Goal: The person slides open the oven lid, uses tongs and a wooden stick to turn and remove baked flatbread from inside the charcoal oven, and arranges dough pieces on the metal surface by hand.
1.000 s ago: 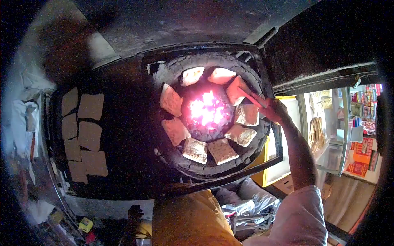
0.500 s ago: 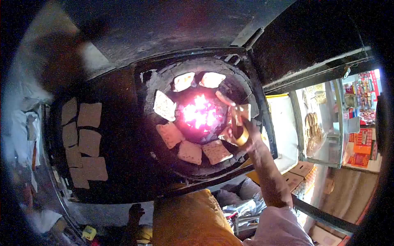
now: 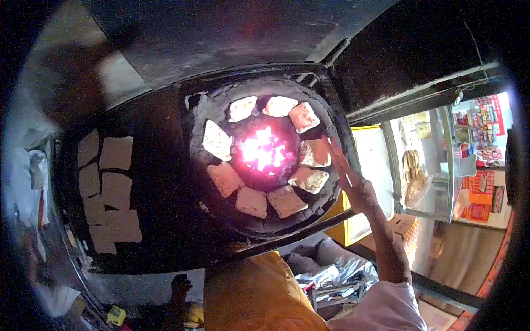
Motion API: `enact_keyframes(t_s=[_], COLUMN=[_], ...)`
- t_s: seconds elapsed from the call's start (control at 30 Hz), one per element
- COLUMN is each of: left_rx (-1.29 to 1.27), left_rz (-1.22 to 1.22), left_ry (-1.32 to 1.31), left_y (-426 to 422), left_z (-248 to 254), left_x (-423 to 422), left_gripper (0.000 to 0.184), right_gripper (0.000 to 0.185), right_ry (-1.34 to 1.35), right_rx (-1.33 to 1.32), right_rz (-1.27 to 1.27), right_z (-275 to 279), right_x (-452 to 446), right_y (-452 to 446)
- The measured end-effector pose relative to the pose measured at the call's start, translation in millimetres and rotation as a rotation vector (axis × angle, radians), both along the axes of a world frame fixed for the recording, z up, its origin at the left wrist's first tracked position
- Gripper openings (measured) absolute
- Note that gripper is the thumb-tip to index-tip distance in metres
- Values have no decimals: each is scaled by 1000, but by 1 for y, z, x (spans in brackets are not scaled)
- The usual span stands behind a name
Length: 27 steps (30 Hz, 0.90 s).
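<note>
My right hand (image 3: 361, 194) is closed around what look like tongs (image 3: 341, 160), reaching over the right rim of a round oven (image 3: 203, 190). The tong tips are beside a square flatbread (image 3: 314, 152) on the inner wall; whether they touch it I cannot tell. Nothing is held up between the tips. Several flatbreads, one at the lower left (image 3: 225, 179), ring the glowing fire (image 3: 266, 150). My left hand (image 3: 181, 285) is low, in shadow below the counter edge. Its fingers look curled, with nothing visible in them.
Several pale flat squares (image 3: 117, 153) lie on the dark counter (image 3: 165, 165) left of the oven. To the right are a yellow-edged panel (image 3: 370, 165) and a glass case with food (image 3: 414, 171). Grey bags (image 3: 337, 262) lie below. A dark hood (image 3: 232, 33) hangs behind.
My right hand has drawn back right and down with the tongs, away from the fire. A flatbread now shows at the oven's upper right. My left hand stays low.
</note>
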<state>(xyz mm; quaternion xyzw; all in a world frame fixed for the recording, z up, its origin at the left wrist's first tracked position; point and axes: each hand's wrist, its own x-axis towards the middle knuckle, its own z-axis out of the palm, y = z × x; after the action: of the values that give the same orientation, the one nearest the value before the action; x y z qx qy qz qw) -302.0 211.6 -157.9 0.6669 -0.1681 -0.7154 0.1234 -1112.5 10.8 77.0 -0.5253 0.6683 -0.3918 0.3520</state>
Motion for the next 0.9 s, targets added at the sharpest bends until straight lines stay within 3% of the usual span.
enact_keyframes(t_s=[0.03,0.1,0.2,0.33,0.4,0.47,0.57,0.67,0.7,0.77,0.8,0.87,0.9], left_rx=[-8,-27,-55,-49,-52,-125,-204,-110,-146,-185,-177,-157,-148], left_rz=[17,37,57,51,71,120,161,138,187,236,223,202,192], left_ry=[12,32,37,3,-1,24,70,47,110,170,137,66,31], left_y=[0,-4,-10,-18,-18,-8,-10,-21,-24,-29,-35,-43,-47], left_z=[-3,-8,-7,-4,-3,-9,-23,-25,-21,-11,-4,10,17], left_x=[-1,-5,-7,0,1,7,4,4,2,-3,-7,-11,-14], left_gripper=[50,48,44,39,36,38,39,45,48,51,51,50,50], right_gripper=[66,71,66,68,61,55,53,52,52,44,45,43,41], right_ry=[197,771,824,773,715,396,-620,-1410,-1413,-1672,-1672,-1611,-1623], right_rx=[21,946,763,743,705,558,341,512,506,440,417,339,276], right_rz=[-11,-69,27,109,93,-14,-295,-538,-538,-868,-759,-917,-879], right_z=[14,75,59,38,32,22,13,45,52,58,47,48,43], right_x=[5,41,39,37,36,37,65,113,122,131,123,117,111], right_y=[2,-18,-23,-39,-31,-4,40,32,21,1,1,-25,-33])
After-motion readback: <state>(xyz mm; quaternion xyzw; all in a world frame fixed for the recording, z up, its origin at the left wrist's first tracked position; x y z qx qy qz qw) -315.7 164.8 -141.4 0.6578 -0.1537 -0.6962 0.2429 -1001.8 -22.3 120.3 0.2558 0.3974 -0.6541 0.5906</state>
